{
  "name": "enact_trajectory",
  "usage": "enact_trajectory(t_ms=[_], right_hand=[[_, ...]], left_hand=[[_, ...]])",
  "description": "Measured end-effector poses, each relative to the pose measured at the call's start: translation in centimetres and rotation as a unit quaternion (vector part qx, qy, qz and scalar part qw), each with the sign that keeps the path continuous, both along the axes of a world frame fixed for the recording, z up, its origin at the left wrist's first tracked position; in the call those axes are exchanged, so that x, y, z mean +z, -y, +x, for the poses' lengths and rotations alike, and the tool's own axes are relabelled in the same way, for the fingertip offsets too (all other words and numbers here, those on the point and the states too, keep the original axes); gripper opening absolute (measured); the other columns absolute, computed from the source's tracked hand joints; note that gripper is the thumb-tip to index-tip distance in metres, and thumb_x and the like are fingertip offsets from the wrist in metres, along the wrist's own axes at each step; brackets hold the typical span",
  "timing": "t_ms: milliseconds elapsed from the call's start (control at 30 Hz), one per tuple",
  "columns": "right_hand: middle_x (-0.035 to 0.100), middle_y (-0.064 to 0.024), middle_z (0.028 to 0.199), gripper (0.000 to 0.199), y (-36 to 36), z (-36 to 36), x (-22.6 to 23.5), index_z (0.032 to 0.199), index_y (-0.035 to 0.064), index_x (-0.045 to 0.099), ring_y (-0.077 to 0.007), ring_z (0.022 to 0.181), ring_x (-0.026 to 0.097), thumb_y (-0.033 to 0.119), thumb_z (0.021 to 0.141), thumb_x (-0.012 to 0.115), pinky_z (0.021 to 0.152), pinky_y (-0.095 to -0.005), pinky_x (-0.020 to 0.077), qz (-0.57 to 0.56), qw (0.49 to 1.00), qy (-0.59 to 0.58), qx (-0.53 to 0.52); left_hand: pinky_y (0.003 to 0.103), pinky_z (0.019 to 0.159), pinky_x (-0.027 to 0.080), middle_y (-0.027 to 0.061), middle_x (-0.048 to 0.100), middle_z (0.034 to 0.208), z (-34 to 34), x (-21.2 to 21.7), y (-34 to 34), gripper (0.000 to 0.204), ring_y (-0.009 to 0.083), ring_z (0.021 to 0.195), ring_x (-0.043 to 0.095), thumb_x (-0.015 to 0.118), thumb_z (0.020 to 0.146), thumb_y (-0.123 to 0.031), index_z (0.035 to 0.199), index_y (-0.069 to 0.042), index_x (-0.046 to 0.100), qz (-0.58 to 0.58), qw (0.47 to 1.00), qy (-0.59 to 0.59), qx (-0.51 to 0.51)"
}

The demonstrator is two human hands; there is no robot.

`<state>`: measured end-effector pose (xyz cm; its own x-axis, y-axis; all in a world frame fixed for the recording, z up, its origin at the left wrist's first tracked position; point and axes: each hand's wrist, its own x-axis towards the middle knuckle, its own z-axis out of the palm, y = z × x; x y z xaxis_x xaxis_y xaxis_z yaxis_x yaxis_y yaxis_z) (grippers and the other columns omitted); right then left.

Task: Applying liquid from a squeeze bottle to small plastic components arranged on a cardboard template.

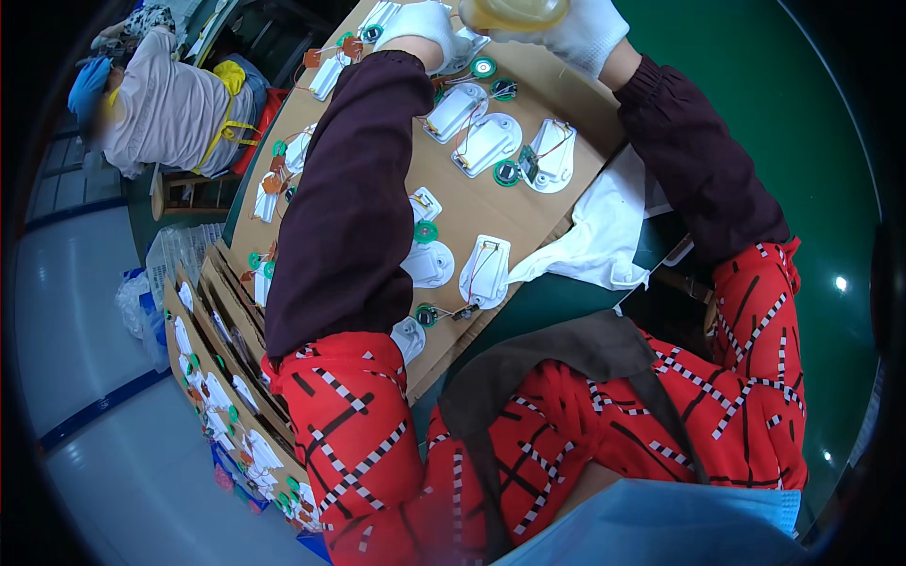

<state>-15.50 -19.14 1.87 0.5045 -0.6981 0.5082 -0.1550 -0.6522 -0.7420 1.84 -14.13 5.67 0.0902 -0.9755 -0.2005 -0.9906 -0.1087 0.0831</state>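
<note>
Both of my hands wear white knitted gloves and reach to the far edge of a brown cardboard sheet. My right hand is closed on a round, translucent yellowish thing that looks like a roll of tape; the top of the picture cuts it off. Above the cardboard is my left hand, close to a white plastic casing. Its fingers are too hidden to read. Nearer to me lie white casings with wires, such as this one, and small green round parts.
A white cloth hangs over the cardboard's right edge. Stacked cardboard layers carrying more casings stand at the left. A green surface extends on the right. A co-worker sits at the far left, beside a clear plastic crate.
</note>
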Motion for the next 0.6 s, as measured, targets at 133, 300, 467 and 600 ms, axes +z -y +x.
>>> enact_trajectory(t_ms=[133, 300, 467, 600], right_hand=[[0.065, -0.0083, 0.112, 0.065, 0.1, -0.2, 0.0, 0.118, 0.006, 0.057, -0.0176, 0.102, 0.062, 0.019, 0.063, 0.091, 0.091, -0.0311, 0.0506, 0.131, 0.986, 0.09, 0.059], [0.064, -0.0075, 0.115, 0.064, -0.1, -1.5, -0.1, 0.119, 0.0053, 0.057, -0.0172, 0.105, 0.062, 0.014, 0.065, 0.09, 0.094, -0.0315, 0.0503, 0.12, 0.99, 0.072, -0.001], [0.064, -0.0074, 0.118, 0.061, 0.9, -1.4, -1.2, 0.122, 0.005, 0.056, -0.0177, 0.106, 0.062, 0.011, 0.07, 0.086, 0.095, -0.0328, 0.05, 0.183, 0.968, 0.166, 0.047], [0.064, -0.0077, 0.118, 0.059, 1.4, -1.6, -1.4, 0.123, 0.004, 0.056, -0.018, 0.107, 0.062, 0.011, 0.072, 0.085, 0.095, -0.033, 0.05, 0.196, 0.964, 0.173, 0.051]], left_hand=[[0.042, 0.09, 0.049, 0.018, 0.068, 0.11, 0.7, -0.2, 0.1, 0.046, 0.0353, 0.104, 0.064, 0.054, 0.084, -0.046, 0.107, -0.01, 0.072, 0.044, 0.999, 0.017, -0.019], [0.043, 0.089, 0.049, 0.0195, 0.069, 0.106, 0.0, -1.6, 0.4, 0.046, 0.0356, 0.1, 0.065, 0.051, 0.086, -0.046, 0.103, -0.009, 0.073, -0.024, 1.0, 0.013, 0.011], [0.043, 0.088, 0.049, 0.0198, 0.069, 0.104, 0.6, -1.4, 0.4, 0.046, 0.0358, 0.098, 0.065, 0.051, 0.086, -0.046, 0.103, -0.009, 0.073, -0.009, 1.0, 0.003, 0.023], [0.043, 0.089, 0.049, 0.0195, 0.069, 0.105, 0.9, -1.7, 0.1, 0.047, 0.036, 0.1, 0.065, 0.052, 0.086, -0.047, 0.103, -0.009, 0.073, -0.037, 0.999, -0.002, -0.017]])
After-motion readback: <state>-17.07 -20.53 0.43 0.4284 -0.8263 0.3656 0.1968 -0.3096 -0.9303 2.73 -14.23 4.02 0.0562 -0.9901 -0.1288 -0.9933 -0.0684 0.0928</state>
